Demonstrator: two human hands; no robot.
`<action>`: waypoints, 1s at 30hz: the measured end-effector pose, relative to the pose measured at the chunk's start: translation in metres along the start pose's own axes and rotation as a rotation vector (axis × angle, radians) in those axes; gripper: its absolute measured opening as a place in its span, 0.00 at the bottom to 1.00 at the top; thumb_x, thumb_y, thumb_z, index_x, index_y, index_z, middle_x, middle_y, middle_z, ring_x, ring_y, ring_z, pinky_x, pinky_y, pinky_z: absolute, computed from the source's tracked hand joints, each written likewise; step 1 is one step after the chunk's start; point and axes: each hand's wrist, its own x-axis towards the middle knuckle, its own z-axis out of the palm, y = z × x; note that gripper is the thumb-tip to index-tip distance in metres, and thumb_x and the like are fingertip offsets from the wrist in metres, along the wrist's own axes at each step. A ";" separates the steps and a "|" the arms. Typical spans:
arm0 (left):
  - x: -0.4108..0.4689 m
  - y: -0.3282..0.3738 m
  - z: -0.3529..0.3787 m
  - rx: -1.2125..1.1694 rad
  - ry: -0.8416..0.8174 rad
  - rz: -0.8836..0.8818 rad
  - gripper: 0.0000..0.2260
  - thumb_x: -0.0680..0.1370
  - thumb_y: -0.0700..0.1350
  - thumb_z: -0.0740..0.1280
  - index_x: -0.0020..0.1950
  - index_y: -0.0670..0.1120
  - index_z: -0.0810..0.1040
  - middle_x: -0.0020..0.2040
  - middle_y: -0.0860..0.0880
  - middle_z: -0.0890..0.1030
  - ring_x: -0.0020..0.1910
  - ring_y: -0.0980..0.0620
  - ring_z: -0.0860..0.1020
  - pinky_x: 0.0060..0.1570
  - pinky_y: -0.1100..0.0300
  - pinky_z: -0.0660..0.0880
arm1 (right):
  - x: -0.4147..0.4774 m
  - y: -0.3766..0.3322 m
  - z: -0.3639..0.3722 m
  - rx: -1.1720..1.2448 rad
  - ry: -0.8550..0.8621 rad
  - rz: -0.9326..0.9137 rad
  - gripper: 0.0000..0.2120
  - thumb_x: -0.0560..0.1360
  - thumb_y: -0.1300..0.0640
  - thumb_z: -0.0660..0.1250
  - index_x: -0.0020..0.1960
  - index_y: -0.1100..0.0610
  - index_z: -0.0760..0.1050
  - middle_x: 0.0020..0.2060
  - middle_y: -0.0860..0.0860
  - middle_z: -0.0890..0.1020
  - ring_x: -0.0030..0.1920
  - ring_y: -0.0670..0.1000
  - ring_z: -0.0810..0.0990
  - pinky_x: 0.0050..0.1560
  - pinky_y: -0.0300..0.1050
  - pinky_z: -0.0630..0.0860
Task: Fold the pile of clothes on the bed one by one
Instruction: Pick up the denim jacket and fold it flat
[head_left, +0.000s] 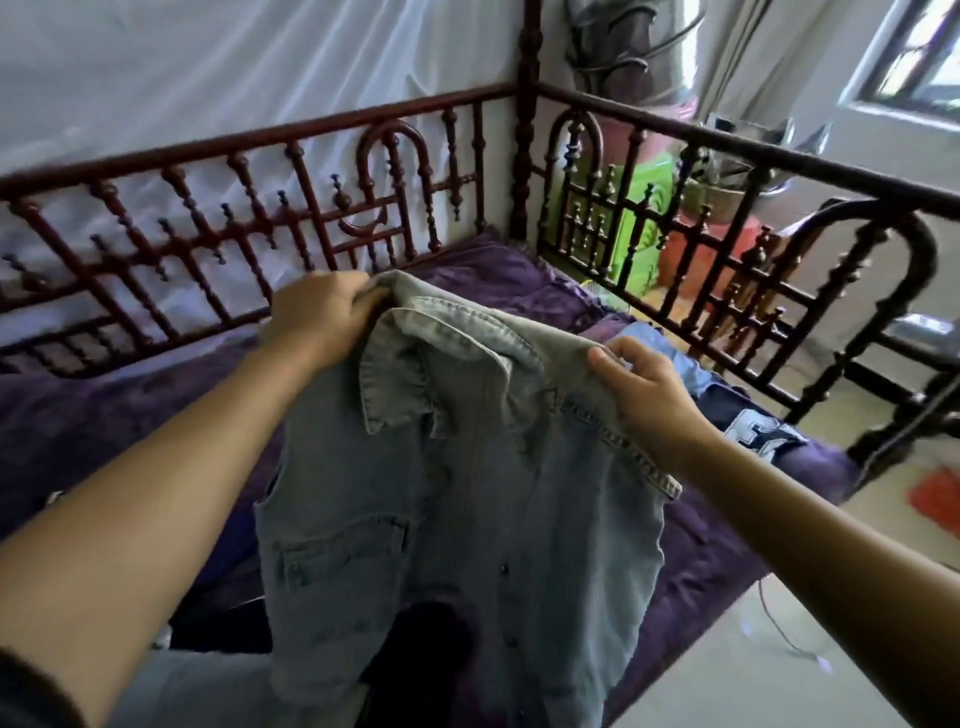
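Your left hand (319, 317) curls its fingers tight into one shoulder of the faded blue-grey denim collared shirt (467, 509); your right hand (647, 402) pinches the other shoulder, thumb on top. The shirt hangs between them over the purple-sheeted bed (706, 545), hem cut off below. Your left fingertips are buried in cloth. Past your right wrist lies a navy garment with white lettering (753, 428), near the dark carved wooden rail (727, 143).

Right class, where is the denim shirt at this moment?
In the head view the denim shirt hangs centre frame over the purple bedspread, gripped by the left hand and right hand.
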 end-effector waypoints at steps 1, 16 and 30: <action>0.013 0.017 0.027 -0.029 -0.058 -0.005 0.19 0.80 0.59 0.58 0.44 0.46 0.78 0.45 0.38 0.81 0.46 0.37 0.79 0.38 0.51 0.69 | 0.014 0.020 -0.013 -0.066 0.085 0.029 0.11 0.79 0.50 0.64 0.42 0.55 0.73 0.31 0.49 0.74 0.28 0.42 0.71 0.25 0.36 0.68; 0.038 0.136 0.318 -0.300 -0.501 -0.283 0.09 0.80 0.45 0.61 0.55 0.46 0.79 0.52 0.43 0.78 0.53 0.42 0.75 0.51 0.49 0.73 | 0.156 0.310 -0.175 -0.852 0.057 0.622 0.11 0.80 0.49 0.59 0.55 0.55 0.74 0.55 0.62 0.79 0.55 0.62 0.78 0.52 0.51 0.71; -0.204 0.058 0.359 -0.239 -0.793 -1.317 0.07 0.78 0.43 0.64 0.53 0.42 0.77 0.50 0.44 0.78 0.51 0.42 0.78 0.47 0.54 0.74 | 0.276 0.368 -0.006 -1.176 -0.604 0.095 0.17 0.75 0.55 0.62 0.64 0.54 0.71 0.61 0.57 0.75 0.62 0.60 0.70 0.57 0.53 0.68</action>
